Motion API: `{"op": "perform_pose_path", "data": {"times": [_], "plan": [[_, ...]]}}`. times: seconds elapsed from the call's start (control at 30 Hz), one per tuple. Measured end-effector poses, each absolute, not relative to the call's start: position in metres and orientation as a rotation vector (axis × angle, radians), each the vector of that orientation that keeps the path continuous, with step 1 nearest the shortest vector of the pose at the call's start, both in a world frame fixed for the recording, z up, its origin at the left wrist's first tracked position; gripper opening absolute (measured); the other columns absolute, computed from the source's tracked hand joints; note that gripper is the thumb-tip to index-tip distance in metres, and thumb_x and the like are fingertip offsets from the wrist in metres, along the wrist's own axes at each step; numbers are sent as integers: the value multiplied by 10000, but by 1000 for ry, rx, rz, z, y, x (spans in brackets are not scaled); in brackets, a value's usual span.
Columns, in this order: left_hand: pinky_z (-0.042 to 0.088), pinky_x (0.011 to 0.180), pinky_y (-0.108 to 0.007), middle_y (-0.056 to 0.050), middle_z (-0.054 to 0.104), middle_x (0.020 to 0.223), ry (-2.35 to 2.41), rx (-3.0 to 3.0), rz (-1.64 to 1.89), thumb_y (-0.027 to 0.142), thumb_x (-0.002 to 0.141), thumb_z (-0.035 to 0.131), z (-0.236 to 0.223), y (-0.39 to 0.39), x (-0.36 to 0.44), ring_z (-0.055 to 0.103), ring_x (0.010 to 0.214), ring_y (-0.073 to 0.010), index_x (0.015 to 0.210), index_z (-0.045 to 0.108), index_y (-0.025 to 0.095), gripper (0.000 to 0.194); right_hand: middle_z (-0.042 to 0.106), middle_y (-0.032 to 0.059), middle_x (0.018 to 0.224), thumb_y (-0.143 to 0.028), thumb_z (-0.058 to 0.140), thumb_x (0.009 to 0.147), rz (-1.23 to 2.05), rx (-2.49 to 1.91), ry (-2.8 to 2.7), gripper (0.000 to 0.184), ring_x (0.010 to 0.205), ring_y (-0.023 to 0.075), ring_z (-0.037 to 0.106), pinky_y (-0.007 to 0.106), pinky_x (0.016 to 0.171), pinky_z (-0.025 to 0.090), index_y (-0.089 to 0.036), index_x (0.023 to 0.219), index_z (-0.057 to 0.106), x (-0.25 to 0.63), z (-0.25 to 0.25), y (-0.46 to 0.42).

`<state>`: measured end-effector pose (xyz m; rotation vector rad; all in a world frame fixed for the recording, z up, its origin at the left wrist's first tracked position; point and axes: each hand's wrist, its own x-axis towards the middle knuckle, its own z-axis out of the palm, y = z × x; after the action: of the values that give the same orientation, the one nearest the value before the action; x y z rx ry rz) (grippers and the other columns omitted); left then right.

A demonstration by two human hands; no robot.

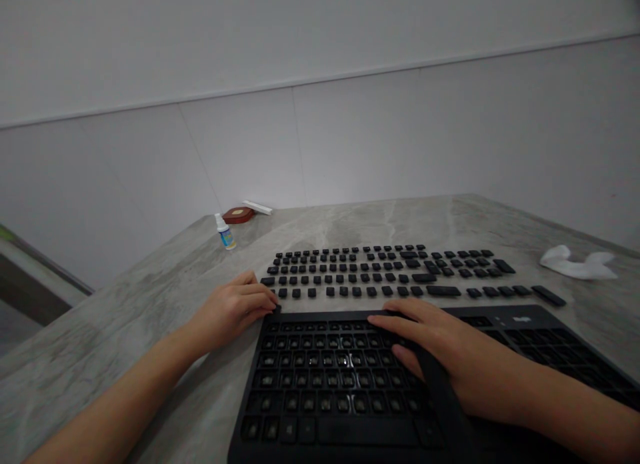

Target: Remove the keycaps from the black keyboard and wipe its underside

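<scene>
A black keyboard (377, 433) lies before me, most of its key sockets bare. The long spacebar and a few keys beside it are in place. My left hand (237, 311) is at its far left corner, fingers bent and pressed together; a small dark piece shows at the fingertips, too unclear to name. Over the keyboard's middle, my right hand (430, 341) is closed around a long black handle-like tool (443, 391); its working end is hidden by the hand. Beyond the keyboard, loose black keycaps (344, 291) lie in rows.
A small white spray bottle (225, 233) with a blue label stands at the far left. Behind it are a reddish-brown case (238, 215) and a white strip (258, 207). Crumpled white material (577, 264) lies at right on the grey marbled table (165, 277). A pale wall rises behind.
</scene>
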<state>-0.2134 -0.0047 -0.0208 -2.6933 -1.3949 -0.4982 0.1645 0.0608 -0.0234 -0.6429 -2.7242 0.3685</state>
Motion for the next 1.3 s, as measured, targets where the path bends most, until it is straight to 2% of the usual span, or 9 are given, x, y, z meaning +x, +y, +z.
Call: {"op": "perform_pose_path", "data": {"times": [0.3,0.87,1.3], "plan": [[467,754,-325,-53,722,1006,-1392,-2689,-493,223,1030,515,-18,-5,-213,545,868,-211,1013,700,194,189,630,150,1279,-220,520,934,407,-645,-2696,407,1143,287,627,454,980,543,-212,1324,638,164,-23,61],[466,760,-326,-54,710,1004,-1415,-2677,-478,223,1022,531,-19,-6,-214,547,884,-215,1010,694,196,165,621,154,1291,-232,518,939,454,-644,-2694,406,1155,290,618,455,988,538,-207,1328,631,165,-22,60],[483,772,-331,-57,711,1025,-1416,-2677,-538,215,1017,529,-19,-6,-213,570,896,-215,1117,689,222,189,616,161,1301,-193,523,923,435,-658,-2701,426,1171,297,617,472,1000,531,-196,1337,624,165,-21,60]]}}
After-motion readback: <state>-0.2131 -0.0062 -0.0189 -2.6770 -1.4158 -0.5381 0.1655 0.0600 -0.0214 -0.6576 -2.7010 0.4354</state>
